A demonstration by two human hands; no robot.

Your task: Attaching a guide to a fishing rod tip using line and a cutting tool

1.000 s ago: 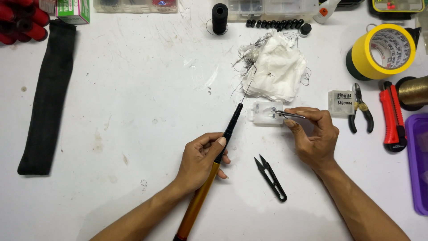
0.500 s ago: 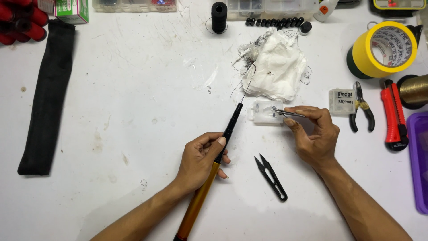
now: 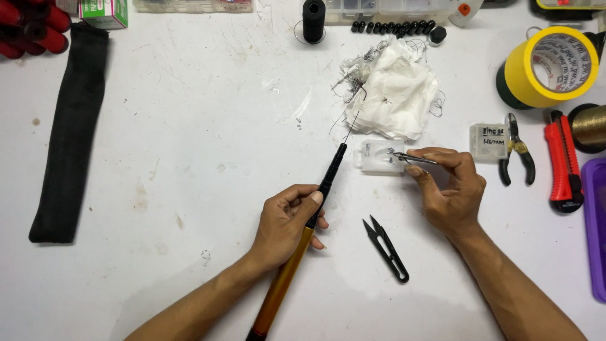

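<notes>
Mid-desk, the left hand [image 3: 287,224] grips a rod [image 3: 303,237]; the right hand [image 3: 451,192] pinches tweezers [image 3: 410,158] into a small clear box [image 3: 377,156], seemingly picking a part; lifting it needs a steady pinch

We see the rod [image 3: 302,235] lying across the table [image 3: 189,126] from six o'clock towards twelve, our left hand [image 3: 287,224] around its middle and its tip just below the crumpled cloth [image 3: 398,95]. At three o'clock from that tip sits the small clear box [image 3: 377,156], with the tweezers [image 3: 413,159] in our right hand [image 3: 448,192] reaching into it, and the thread snips [image 3: 386,248] lie at six o'clock from the box, between our two hands. Far off at nine o'clock lies the long sleeve [image 3: 66,132], at twelve o'clock stands the thread spool [image 3: 314,20], and out at three o'clock lie the pliers [image 3: 517,155], the utility knife [image 3: 562,164] beyond them, and the tape roll [image 3: 555,66] behind both.
</notes>
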